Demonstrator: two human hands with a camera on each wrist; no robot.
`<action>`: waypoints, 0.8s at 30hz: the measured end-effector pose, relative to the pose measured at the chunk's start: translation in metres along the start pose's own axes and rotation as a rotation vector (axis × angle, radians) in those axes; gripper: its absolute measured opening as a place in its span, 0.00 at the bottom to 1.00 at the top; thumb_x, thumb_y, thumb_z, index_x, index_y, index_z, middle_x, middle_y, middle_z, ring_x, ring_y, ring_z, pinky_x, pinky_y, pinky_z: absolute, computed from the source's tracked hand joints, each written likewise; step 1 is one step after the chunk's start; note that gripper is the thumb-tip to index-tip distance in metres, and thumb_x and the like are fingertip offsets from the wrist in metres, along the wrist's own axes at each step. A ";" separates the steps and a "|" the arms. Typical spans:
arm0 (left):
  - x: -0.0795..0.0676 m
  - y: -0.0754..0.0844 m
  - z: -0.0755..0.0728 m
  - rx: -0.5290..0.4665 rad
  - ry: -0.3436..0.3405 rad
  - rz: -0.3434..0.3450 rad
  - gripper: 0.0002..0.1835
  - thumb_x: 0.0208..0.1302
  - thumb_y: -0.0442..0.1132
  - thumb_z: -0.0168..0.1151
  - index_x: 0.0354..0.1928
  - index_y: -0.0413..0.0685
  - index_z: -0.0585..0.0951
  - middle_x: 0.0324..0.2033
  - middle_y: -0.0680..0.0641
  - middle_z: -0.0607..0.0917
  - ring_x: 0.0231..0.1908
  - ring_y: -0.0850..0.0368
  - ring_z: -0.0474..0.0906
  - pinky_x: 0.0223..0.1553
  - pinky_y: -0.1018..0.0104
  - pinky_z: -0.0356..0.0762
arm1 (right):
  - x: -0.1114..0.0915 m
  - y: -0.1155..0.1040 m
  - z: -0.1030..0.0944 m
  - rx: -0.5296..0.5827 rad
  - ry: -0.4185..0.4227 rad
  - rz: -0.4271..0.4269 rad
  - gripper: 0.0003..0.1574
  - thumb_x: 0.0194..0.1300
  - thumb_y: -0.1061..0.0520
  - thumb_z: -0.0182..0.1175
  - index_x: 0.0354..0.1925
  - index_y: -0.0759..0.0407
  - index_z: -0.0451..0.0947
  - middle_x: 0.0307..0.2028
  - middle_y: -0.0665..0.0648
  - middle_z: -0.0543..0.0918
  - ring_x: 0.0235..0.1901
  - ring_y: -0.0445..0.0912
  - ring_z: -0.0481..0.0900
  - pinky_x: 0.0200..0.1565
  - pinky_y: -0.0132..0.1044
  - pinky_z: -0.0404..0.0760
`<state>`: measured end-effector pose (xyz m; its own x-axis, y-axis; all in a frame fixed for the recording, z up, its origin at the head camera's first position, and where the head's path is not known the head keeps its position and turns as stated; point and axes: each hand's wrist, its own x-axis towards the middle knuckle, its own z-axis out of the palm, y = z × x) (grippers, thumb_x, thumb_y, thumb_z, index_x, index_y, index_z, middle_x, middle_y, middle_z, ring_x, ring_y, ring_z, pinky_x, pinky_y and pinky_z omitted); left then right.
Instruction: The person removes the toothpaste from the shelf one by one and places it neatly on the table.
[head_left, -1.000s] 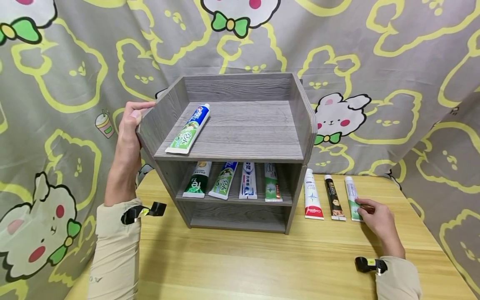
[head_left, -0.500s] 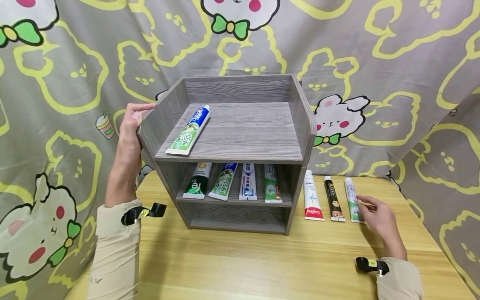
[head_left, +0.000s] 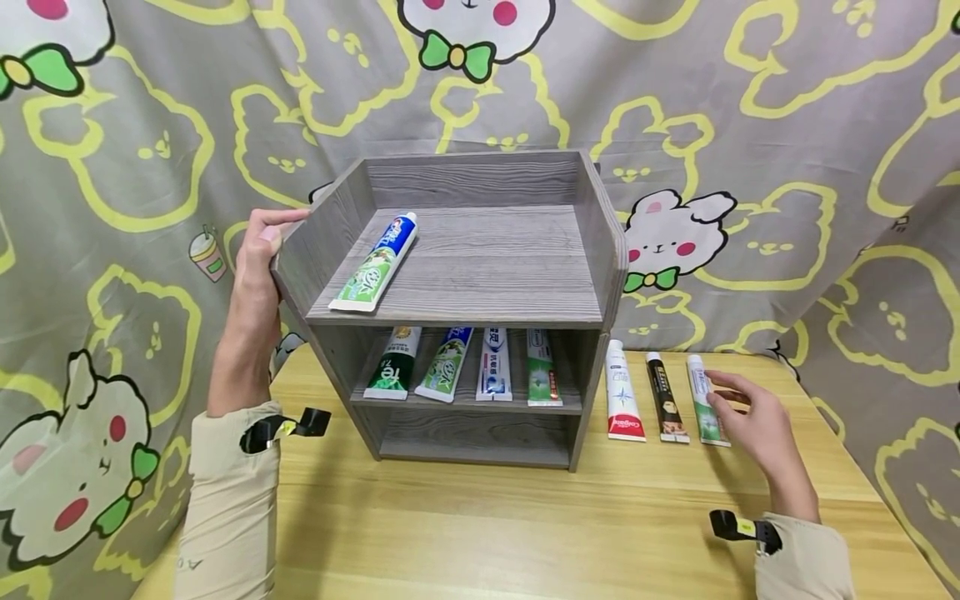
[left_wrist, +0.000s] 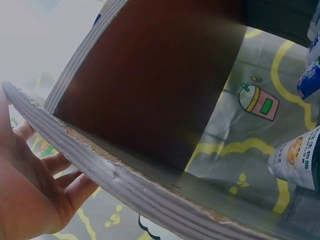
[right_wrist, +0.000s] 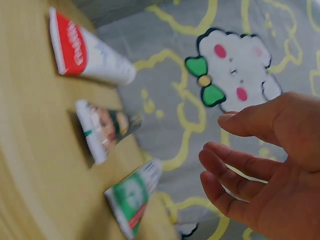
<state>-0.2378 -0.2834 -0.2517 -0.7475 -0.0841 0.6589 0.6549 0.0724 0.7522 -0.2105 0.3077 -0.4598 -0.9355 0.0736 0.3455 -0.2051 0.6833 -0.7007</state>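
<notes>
My left hand point(head_left: 255, 275) grips the upper left side panel of a grey wooden shelf unit point(head_left: 517, 258). In the left wrist view, that panel's edge point(left_wrist: 112, 172) runs between thumb and fingers. My right hand point(head_left: 759, 425) hovers over a green-and-white toothpaste tube point(head_left: 701, 400) lying on the table at the right. The right wrist view has the hand point(right_wrist: 255, 170) with thumb and fingers apart and nothing between them, off to the side of that tube point(right_wrist: 131, 195). Left of it lie a black toothpaste tube point(head_left: 666, 400) and a white-and-red Colgate tube point(head_left: 621, 392).
One green-and-blue toothpaste tube point(head_left: 375, 267) lies on the top shelf at the left. Several more tubes, including a dark green one point(head_left: 393, 367), lie in a row on the middle shelf. A patterned curtain point(head_left: 787, 125) hangs behind the wooden table point(head_left: 480, 533).
My right hand has lifted off the green-and-white toothpaste tube and its fingers have spread. That tube stays where it lay on the table. The left hand keeps its grip on the shelf unit.
</notes>
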 end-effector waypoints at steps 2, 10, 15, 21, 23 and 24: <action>0.000 0.000 0.000 -0.001 0.000 0.001 0.21 0.72 0.46 0.44 0.58 0.47 0.78 0.47 0.40 0.79 0.44 0.50 0.73 0.44 0.60 0.63 | 0.000 -0.008 -0.001 0.012 0.001 -0.032 0.23 0.73 0.61 0.61 0.64 0.65 0.78 0.56 0.74 0.81 0.41 0.16 0.69 0.36 0.16 0.74; 0.000 0.000 0.000 -0.005 -0.001 0.002 0.21 0.72 0.46 0.44 0.58 0.47 0.78 0.47 0.40 0.78 0.43 0.49 0.73 0.42 0.61 0.64 | -0.002 -0.046 0.001 0.050 0.001 -0.125 0.24 0.73 0.61 0.62 0.65 0.63 0.78 0.57 0.70 0.82 0.47 0.23 0.73 0.44 0.13 0.71; 0.000 0.000 0.000 -0.004 0.002 0.003 0.21 0.72 0.46 0.44 0.58 0.47 0.79 0.46 0.41 0.78 0.43 0.50 0.72 0.42 0.62 0.64 | -0.005 -0.070 0.001 0.089 0.031 -0.184 0.24 0.71 0.60 0.64 0.64 0.60 0.79 0.57 0.65 0.83 0.50 0.27 0.76 0.47 0.14 0.72; 0.000 0.000 0.000 -0.002 0.003 -0.001 0.21 0.72 0.46 0.44 0.58 0.47 0.79 0.46 0.40 0.78 0.44 0.50 0.72 0.43 0.61 0.64 | -0.012 -0.093 -0.004 0.101 0.048 -0.224 0.24 0.71 0.61 0.64 0.64 0.57 0.79 0.56 0.51 0.83 0.54 0.30 0.76 0.51 0.16 0.71; 0.000 0.000 0.000 -0.001 0.004 0.000 0.21 0.72 0.46 0.44 0.58 0.47 0.79 0.47 0.41 0.78 0.45 0.50 0.72 0.44 0.60 0.63 | -0.014 -0.100 -0.005 0.114 0.054 -0.239 0.25 0.70 0.63 0.65 0.64 0.56 0.80 0.56 0.47 0.82 0.54 0.32 0.76 0.52 0.16 0.71; 0.000 0.000 0.000 -0.001 0.004 0.000 0.21 0.72 0.46 0.44 0.58 0.47 0.78 0.48 0.41 0.78 0.46 0.50 0.72 0.44 0.60 0.63 | -0.015 -0.103 -0.006 0.122 0.056 -0.248 0.26 0.69 0.64 0.66 0.64 0.55 0.80 0.56 0.47 0.82 0.54 0.32 0.76 0.52 0.16 0.71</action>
<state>-0.2378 -0.2830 -0.2514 -0.7467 -0.0885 0.6592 0.6554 0.0712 0.7519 -0.1740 0.2401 -0.3889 -0.8358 -0.0428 0.5473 -0.4620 0.5933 -0.6592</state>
